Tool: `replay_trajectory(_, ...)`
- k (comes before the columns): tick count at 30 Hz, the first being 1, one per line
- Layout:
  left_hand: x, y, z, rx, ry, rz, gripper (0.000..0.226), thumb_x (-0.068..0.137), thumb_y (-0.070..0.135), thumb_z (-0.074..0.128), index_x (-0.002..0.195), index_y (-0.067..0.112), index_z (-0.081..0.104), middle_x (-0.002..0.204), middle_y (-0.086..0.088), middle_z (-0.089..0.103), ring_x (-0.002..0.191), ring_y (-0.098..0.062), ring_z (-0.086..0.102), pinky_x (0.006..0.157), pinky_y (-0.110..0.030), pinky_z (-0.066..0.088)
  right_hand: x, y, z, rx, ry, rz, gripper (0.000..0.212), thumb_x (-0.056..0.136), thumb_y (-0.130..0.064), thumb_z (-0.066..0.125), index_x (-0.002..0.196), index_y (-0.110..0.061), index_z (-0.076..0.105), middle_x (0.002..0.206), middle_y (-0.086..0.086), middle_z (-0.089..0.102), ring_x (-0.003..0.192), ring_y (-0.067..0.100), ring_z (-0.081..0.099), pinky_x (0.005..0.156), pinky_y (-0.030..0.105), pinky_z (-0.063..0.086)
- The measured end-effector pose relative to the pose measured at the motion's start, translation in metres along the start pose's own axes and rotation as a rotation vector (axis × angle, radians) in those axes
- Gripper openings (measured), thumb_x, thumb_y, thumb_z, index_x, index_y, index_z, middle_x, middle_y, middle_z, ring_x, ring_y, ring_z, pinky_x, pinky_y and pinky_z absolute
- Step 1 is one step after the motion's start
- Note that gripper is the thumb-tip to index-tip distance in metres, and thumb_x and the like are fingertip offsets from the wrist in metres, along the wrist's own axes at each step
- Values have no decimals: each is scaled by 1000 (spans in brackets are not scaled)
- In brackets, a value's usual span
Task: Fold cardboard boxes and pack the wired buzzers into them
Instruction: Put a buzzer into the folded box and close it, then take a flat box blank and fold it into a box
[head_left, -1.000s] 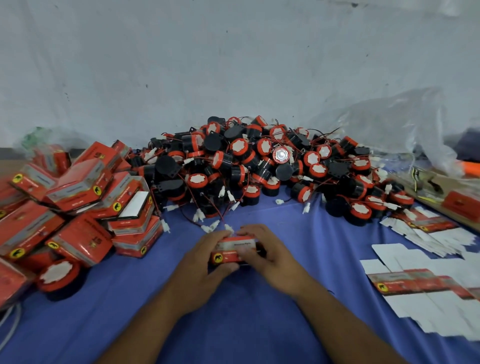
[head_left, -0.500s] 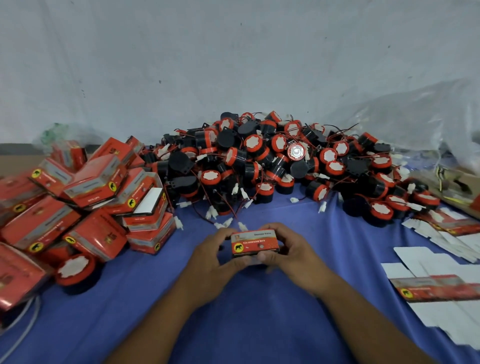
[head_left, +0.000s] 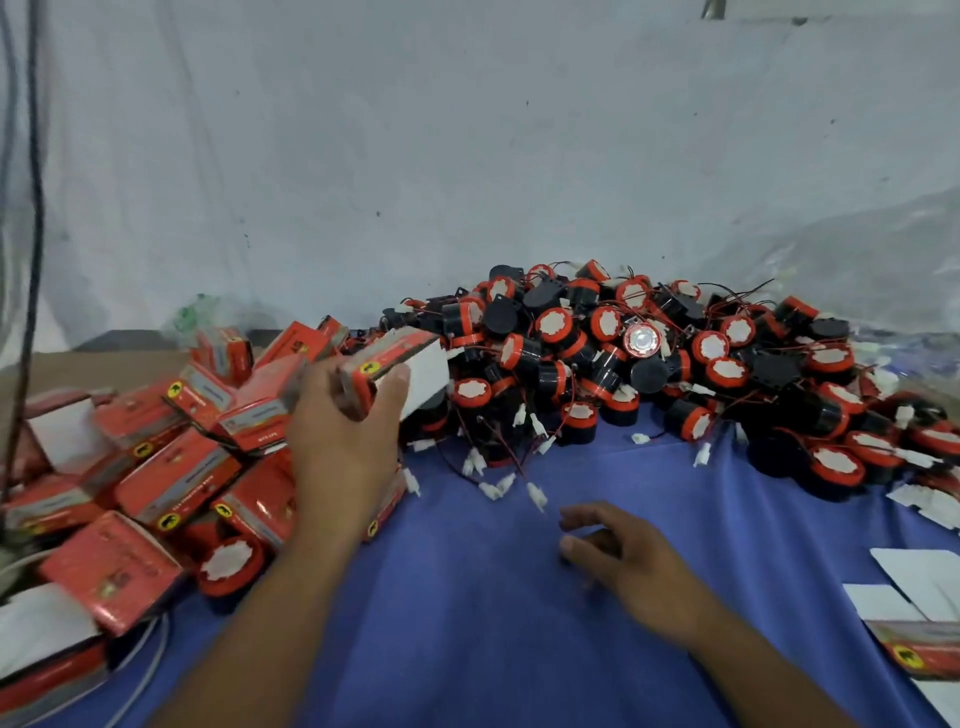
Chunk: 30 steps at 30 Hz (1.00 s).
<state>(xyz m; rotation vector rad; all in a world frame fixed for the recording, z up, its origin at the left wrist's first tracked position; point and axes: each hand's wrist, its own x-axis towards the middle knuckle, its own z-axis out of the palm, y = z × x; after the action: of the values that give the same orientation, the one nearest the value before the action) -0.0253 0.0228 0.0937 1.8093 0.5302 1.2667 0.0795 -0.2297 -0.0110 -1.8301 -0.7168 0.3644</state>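
Your left hand (head_left: 343, 431) grips one red box (head_left: 400, 361), thumb across its near end. The other fingers are behind it and blurred, so I can't read them. The box is off the worktop, tilted, white face turned toward the wired buzzers (head_left: 649, 353). It sits between the heap of packed boxes (head_left: 171, 467) on your left and the buzzer pile at centre-right.

Your right hand (head_left: 628, 561) is well apart from the left, low over the blue cloth (head_left: 493, 623) — palm down, fingers loosely curled, holding nothing.

The buzzers are heaped against the wall (head_left: 467, 156), white connectors spilling onto the cloth in front. One lone buzzer (head_left: 228, 566) lies face-up at the near edge of the box heap. Flat box blanks (head_left: 914, 587) lie at the right edge, partly cut off. Dark cables (head_left: 35, 208) hang at far left — clear plastic bag (head_left: 857, 270) behind the buzzers on the right.
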Motion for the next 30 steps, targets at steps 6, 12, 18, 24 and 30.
replay_trajectory(6, 66, 0, -26, 713, 65, 387, 56, 81, 12, 76, 131, 6, 52, 138, -24, 41, 125, -43, 39, 100, -52, 38, -2, -3, 0, -34, 9, -14, 22, 94, -28, 68, 116, -27, 63, 104, -6, 69, 72, 4, 68, 64, 21, 54)
replay_trajectory(12, 79, -6, -9, 1257, -206, 229, 55, 90, 23, 59, 135, -5, 46, 149, -26, 31, 138, -47, 24, 108, -58, 31, -5, -8, -1, -116, 34, -26, 16, 95, -29, 67, 110, -29, 63, 94, -3, 68, 71, 6, 67, 69, 19, 51)
replay_trajectory(18, 30, -3, 27, 962, -275, 530, 46, 88, 24, 65, 123, -6, 58, 140, -27, 44, 133, -46, 38, 107, -56, 34, 0, -11, -55, -671, 419, 72, 44, 91, -34, 67, 130, -15, 60, 130, 5, 57, 116, 23, 55, 93, 28, 42)
replay_trajectory(24, -86, -35, 62, 572, -780, 443, 27, 101, 34, 46, 99, 12, 62, 107, -1, 55, 96, -20, 52, 82, -39, 48, -47, 25, -172, -618, 490, 881, 72, 84, -40, 75, 138, -2, 47, 119, 20, 59, 113, 39, 53, 106, 55, 40)
replay_trajectory(30, -99, -62, 61, 414, -820, 333, 23, 102, 30, 48, 91, 15, 61, 95, 6, 53, 88, -12, 48, 82, -33, 45, -36, 22, -156, -1006, 336, 756, 68, 88, -57, 63, 136, -9, 51, 125, 12, 64, 111, 31, 60, 93, 38, 47)
